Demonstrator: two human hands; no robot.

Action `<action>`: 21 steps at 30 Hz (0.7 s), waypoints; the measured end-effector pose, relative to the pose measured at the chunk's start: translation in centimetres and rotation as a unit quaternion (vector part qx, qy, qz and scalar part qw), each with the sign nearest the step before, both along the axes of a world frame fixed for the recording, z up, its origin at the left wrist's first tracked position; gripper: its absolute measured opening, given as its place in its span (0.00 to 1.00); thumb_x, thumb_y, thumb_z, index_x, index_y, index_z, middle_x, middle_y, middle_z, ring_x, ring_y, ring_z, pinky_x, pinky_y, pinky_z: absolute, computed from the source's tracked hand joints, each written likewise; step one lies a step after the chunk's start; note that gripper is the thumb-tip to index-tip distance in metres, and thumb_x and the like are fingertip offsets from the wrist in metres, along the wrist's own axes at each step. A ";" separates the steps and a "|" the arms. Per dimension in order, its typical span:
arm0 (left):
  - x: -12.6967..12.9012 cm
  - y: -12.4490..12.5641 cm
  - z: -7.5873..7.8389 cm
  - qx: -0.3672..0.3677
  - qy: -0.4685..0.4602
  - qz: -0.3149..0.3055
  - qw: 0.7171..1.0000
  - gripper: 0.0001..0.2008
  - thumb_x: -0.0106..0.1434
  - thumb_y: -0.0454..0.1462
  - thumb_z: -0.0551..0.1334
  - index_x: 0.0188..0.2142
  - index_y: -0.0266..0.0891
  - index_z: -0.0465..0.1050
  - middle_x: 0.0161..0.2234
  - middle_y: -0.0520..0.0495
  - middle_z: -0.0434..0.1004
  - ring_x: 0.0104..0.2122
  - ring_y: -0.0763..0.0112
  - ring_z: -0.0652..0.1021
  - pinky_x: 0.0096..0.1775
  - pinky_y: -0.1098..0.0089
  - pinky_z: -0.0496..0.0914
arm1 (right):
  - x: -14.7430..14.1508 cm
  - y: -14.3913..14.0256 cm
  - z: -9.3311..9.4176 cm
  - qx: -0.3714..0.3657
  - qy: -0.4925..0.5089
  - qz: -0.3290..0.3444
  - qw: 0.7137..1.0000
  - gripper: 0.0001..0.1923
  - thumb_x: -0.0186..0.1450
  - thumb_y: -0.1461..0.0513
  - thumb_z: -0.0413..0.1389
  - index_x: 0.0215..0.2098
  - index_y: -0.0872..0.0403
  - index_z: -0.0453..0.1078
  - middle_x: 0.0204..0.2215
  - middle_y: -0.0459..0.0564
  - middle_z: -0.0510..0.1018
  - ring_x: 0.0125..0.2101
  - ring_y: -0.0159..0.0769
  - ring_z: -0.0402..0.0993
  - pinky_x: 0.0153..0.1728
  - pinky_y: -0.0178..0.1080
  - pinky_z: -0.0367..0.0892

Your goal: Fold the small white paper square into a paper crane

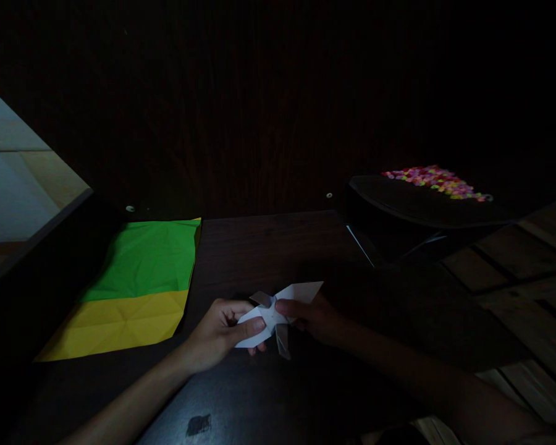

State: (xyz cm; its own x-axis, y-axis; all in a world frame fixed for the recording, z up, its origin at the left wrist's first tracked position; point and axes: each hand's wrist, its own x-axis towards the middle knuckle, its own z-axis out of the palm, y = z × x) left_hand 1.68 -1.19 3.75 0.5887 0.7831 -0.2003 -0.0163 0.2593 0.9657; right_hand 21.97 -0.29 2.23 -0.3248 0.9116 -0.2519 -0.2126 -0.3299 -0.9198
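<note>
I hold a folded white paper (278,312) over the near middle of the dark table (269,247), pinched between both my hands. It has several pointed flaps: one long flap reaches up and to the right, a shorter one points up and to the left, and a narrow one hangs down toward me. My left hand (222,330) is closed on the paper's left end, thumb lying across the top of it and fingers curled under. My right hand (312,318) is clamped on the middle of the paper from the right, thumb tip pressing just beside my left thumb; this hand sits in shadow, so I cannot make out its fingers beneath the paper. Both forearms come in from the bottom edge. To the left on the table lies a creased green sheet (151,256), and a yellow sheet (120,321) shows from under its near edge, both well apart from my hands. Far right, beyond the table's corner, a dark tray (412,207) carries a heap of small bright beads (433,180), pink, yellow and green. A wooden floor (514,290) shows to the right of the table.
</note>
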 end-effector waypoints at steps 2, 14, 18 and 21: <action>0.0 0.0 -0.1 0.007 0.000 0.006 1.000 0.17 0.61 0.46 0.67 0.28 0.32 0.76 0.22 0.46 0.78 0.20 0.75 0.75 0.24 0.76 0.68 | 0.0 -0.1 -0.2 0.007 0.002 -0.002 1.000 0.18 0.49 0.53 0.68 0.24 0.55 0.68 0.18 0.42 0.69 0.17 0.26 0.60 0.16 0.32 0.50; 0.2 0.0 0.0 0.000 0.003 0.021 1.000 0.18 0.59 0.47 0.68 0.29 0.31 0.76 0.22 0.46 0.79 0.20 0.74 0.75 0.24 0.76 0.68 | 0.0 -0.3 -0.5 0.008 -0.023 -0.027 0.999 0.19 0.49 0.51 0.68 0.24 0.55 0.69 0.18 0.43 0.70 0.18 0.28 0.60 0.17 0.33 0.52; 0.0 0.1 -0.1 -0.005 0.004 0.001 1.000 0.18 0.60 0.46 0.68 0.28 0.31 0.76 0.23 0.45 0.79 0.20 0.74 0.75 0.24 0.76 0.68 | 0.1 -0.3 -0.3 -0.001 -0.005 -0.011 1.000 0.19 0.47 0.52 0.69 0.27 0.55 0.70 0.21 0.44 0.72 0.20 0.30 0.63 0.18 0.33 0.54; 0.0 0.2 0.0 -0.003 0.006 -0.003 1.000 0.18 0.60 0.47 0.68 0.28 0.31 0.76 0.23 0.45 0.79 0.20 0.75 0.75 0.24 0.76 0.68 | 0.1 -0.2 -0.2 0.008 -0.003 0.001 1.000 0.18 0.48 0.52 0.69 0.25 0.55 0.70 0.19 0.43 0.70 0.18 0.29 0.61 0.17 0.33 0.52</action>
State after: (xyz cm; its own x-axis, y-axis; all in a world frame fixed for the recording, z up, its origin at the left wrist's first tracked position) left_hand 1.69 -1.03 3.71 0.5909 0.7782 -0.2128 -0.0030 0.2659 0.9640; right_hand 22.07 -0.49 2.04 -0.3254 0.9148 -0.2393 -0.2066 -0.3157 -0.9261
